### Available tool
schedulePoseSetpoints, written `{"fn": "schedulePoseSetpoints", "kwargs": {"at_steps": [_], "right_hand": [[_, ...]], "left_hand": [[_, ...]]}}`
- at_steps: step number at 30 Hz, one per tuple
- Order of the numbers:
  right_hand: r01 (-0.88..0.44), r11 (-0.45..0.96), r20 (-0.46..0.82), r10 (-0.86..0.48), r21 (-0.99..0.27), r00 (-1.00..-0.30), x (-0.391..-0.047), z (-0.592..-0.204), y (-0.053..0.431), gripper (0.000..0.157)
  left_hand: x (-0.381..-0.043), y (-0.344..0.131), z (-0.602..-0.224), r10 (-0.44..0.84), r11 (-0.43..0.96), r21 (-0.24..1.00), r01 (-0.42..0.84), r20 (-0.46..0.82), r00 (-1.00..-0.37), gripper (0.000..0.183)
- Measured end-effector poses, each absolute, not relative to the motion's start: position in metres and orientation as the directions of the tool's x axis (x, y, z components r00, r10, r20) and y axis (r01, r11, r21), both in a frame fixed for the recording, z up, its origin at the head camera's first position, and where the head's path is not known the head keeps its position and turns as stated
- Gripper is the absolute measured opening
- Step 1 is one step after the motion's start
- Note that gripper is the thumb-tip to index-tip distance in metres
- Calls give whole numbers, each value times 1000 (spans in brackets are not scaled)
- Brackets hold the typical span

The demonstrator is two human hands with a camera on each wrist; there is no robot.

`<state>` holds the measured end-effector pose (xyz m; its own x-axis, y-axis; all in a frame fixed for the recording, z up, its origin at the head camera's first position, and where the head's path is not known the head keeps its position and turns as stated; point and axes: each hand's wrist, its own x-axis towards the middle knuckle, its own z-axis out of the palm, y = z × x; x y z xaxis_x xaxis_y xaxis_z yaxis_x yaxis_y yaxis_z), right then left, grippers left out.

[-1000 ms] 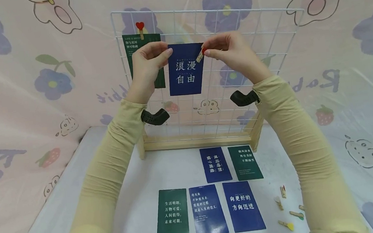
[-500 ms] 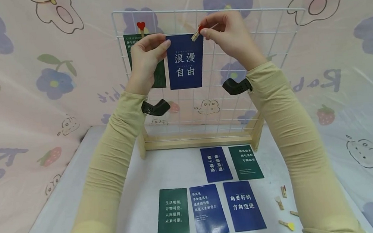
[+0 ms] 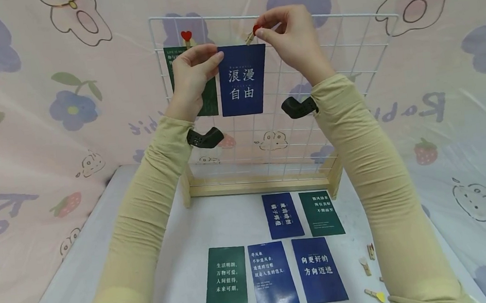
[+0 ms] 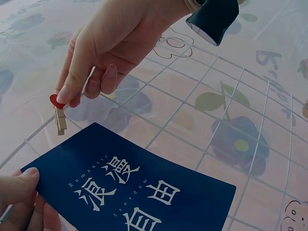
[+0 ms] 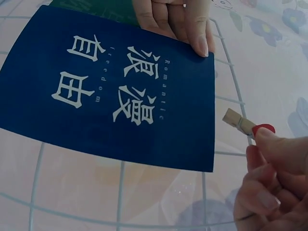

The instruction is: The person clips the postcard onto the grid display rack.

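Note:
A blue card (image 3: 241, 81) with white lettering hangs upright in front of the white wire grid (image 3: 296, 68). My left hand (image 3: 196, 75) pinches its upper left corner between thumb and fingers. Just above the card's top edge, my right hand (image 3: 295, 39) pinches a small wooden clothespin (image 5: 239, 121) by its red end. In the right wrist view the clothespin stands apart from the card, its tip pointing toward the top edge. Behind my left hand a green card (image 3: 209, 98) hangs on the grid under a clothespin with a red heart (image 3: 186, 36); my hand hides part of that card.
The grid stands in a wooden base (image 3: 257, 186). On the white table lie more cards, among them a green card (image 3: 224, 281) and a blue card (image 3: 320, 269). Several small clothespins, one with a yellow heart (image 3: 375, 296), lie right of them, partly behind my right sleeve (image 3: 383, 196).
Both hands have risen, the left one slightly with the blue card. My right hand has moved up and left, taking the clothespin from before the card's upper right corner to above its top edge.

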<state>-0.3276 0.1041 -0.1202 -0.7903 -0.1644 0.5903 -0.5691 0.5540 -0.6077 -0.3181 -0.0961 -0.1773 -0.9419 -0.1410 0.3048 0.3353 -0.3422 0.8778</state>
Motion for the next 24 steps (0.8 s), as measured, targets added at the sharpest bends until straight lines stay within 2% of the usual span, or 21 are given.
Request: {"fn": "schedulePoseSetpoints", "kwargs": {"at_steps": [15,24], "right_hand": [[-541,611,617,-107,-578,-780,-330,-125,94,15],[-523,567,587,-85,-636,-805,-329,-125,88,14]], "left_hand": [[-321,-86,-178,-208,-287,887,362,311,-927,19],[-324,-82,-179,-249,-270,889,369,305,-919,20]]}}
